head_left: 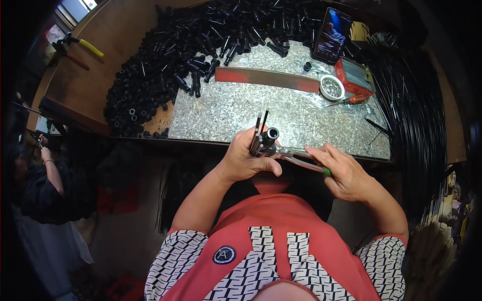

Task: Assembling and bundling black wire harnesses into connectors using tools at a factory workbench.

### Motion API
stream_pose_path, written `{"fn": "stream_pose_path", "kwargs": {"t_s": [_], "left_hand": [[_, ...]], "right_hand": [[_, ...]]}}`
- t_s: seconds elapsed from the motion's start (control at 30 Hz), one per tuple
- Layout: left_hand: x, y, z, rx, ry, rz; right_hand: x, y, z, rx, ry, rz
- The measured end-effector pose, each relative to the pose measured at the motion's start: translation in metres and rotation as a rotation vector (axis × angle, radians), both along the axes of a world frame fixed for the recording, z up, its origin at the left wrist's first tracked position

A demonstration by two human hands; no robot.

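Observation:
My left hand (pixel 236 159), above the table's front edge, is closed around a black tubular part (pixel 272 133), its round hollow end facing up. Several thin dark rods (pixel 259 131) stand beside the tube in the same grip, two rising higher than the others. My left thumb stretches out below the tube. In my right hand (pixel 346 173) is a pair of metal pliers (pixel 299 159) with a green handle end. The pliers' jaws reach the side of the tubular part; what they bite on is hidden.
Black tubular parts (pixel 150 65) lie heaped along the left and back of the speckled tabletop (pixel 221 118). A flat bar (pixel 266 79), a white bowl (pixel 332 88), a red box (pixel 346 75), a screwdriver (pixel 355 100) and a propped phone (pixel 332 35) stand behind. Long black rods (pixel 411 115) fill the right.

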State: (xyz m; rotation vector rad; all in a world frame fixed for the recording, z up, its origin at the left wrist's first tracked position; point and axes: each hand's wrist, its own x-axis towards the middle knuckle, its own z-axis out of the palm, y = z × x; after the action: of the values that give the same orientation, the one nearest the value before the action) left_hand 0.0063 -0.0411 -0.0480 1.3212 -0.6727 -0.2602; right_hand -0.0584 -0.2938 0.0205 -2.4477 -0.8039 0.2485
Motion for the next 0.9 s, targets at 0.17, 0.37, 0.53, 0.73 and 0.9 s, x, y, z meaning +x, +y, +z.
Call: {"fn": "stream_pose_path", "kwargs": {"t_s": [0.17,0.37,0.53,0.73,0.9], "left_hand": [[-0.001,0.0,0.001,-0.018,0.044,0.006],[-0.003,0.0,-0.002,-0.11,0.026,0.059],[-0.014,-0.004,0.007,-0.206,0.24,0.094],[-0.016,-0.004,0.001,-0.26,0.229,0.142],[-0.01,0.003,-0.012,-0.339,0.192,0.129]], "right_hand": [[0.0,0.001,0.001,-0.002,0.031,-0.005],[0.001,0.009,-0.004,0.009,0.109,-0.046],[0.002,0.016,-0.031,0.196,0.021,-0.052],[0.005,0.017,-0.039,0.039,-0.076,-0.139],[0.015,0.012,-0.027,0.096,-0.179,-0.263]]}}
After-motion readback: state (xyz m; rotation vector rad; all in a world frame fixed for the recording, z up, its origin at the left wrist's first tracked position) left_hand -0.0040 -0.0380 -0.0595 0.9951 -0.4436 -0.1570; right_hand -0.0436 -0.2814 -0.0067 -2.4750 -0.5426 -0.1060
